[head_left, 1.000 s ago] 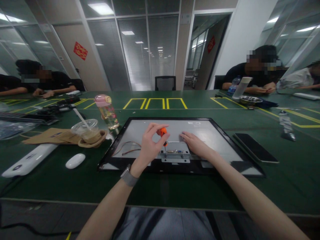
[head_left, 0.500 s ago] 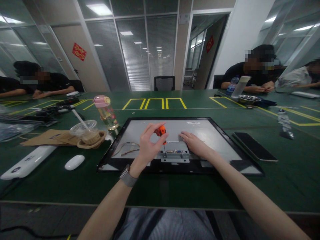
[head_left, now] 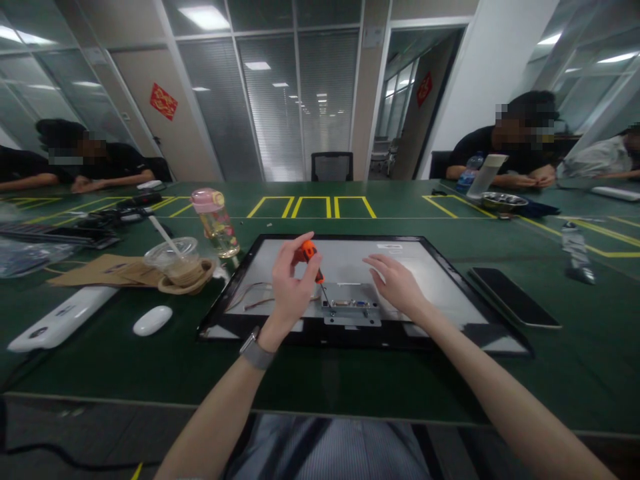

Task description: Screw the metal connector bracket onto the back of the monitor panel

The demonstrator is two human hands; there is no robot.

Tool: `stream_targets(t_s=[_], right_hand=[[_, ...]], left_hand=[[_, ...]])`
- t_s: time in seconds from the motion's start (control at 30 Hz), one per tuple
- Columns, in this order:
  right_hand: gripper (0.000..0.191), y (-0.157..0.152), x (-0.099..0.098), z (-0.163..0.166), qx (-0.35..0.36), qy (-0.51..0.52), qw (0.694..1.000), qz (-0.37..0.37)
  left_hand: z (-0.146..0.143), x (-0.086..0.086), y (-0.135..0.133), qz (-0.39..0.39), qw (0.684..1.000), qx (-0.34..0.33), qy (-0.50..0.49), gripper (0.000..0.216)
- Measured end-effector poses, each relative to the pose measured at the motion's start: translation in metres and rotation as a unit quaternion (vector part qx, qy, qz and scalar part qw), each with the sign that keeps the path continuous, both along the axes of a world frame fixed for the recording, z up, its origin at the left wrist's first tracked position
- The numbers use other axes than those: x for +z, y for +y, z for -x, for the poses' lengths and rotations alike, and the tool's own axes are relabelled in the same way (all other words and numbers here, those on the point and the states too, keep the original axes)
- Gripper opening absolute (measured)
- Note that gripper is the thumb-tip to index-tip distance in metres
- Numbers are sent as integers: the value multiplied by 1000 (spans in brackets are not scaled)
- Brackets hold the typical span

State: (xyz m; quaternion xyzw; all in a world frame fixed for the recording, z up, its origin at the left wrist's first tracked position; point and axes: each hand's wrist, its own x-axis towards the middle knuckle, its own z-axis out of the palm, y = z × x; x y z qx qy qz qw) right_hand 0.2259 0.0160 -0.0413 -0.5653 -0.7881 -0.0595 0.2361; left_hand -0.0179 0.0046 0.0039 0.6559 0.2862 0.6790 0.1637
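My left hand (head_left: 294, 281) holds an orange-and-black screwdriver (head_left: 311, 253) between thumb and fingers. Its shaft leans, with the tip down at the left end of a metal bracket (head_left: 353, 320) carrying a row of ports. The bracket sits on the back of a flat display panel (head_left: 345, 253) with a black frame, lying on the table. Fingers apart, my right hand (head_left: 397, 283) is over the panel just right of the bracket and holds nothing. Thin wires (head_left: 255, 290) lie on the panel left of the bracket, partly hidden by my left hand.
Left of the panel are a white mouse (head_left: 153, 321), a white power strip (head_left: 63, 320), a plastic cup (head_left: 175, 257) in a cardboard holder and a pink-lidded bottle (head_left: 216, 223). A phone (head_left: 515, 297) lies to the right. People sit across the green table (head_left: 300, 380).
The screwdriver has gone from nearly upright to leaning left, my left hand shifting slightly left with it. My right hand has lifted a little and spread its fingers.
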Motion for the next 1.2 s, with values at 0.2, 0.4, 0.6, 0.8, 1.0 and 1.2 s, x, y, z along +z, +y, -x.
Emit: stream_targets(t_s=[0.2, 0.4, 0.6, 0.8, 1.0, 1.2], right_hand=[[35, 5, -7, -5, -16, -27, 997, 70], [34, 9, -14, -9, 17, -88, 990, 106], [37, 5, -11, -4, 11, -108, 987, 117], [36, 5, -13, -3, 11, -103, 988, 112], [36, 7, -16, -5, 11, -99, 989, 112], [38, 6, -15, -3, 10, -110, 988, 111]], left_hand=[[-14, -9, -4, 102, 990, -88, -35, 31], [-28, -19, -13, 117, 985, -124, 8, 29], [-29, -19, -15, 103, 987, -117, 24, 29], [-28, -23, -11, 98, 988, -115, 35, 29], [-29, -23, -11, 103, 985, -126, 49, 29], [-31, -11, -12, 111, 963, -229, 88, 29]])
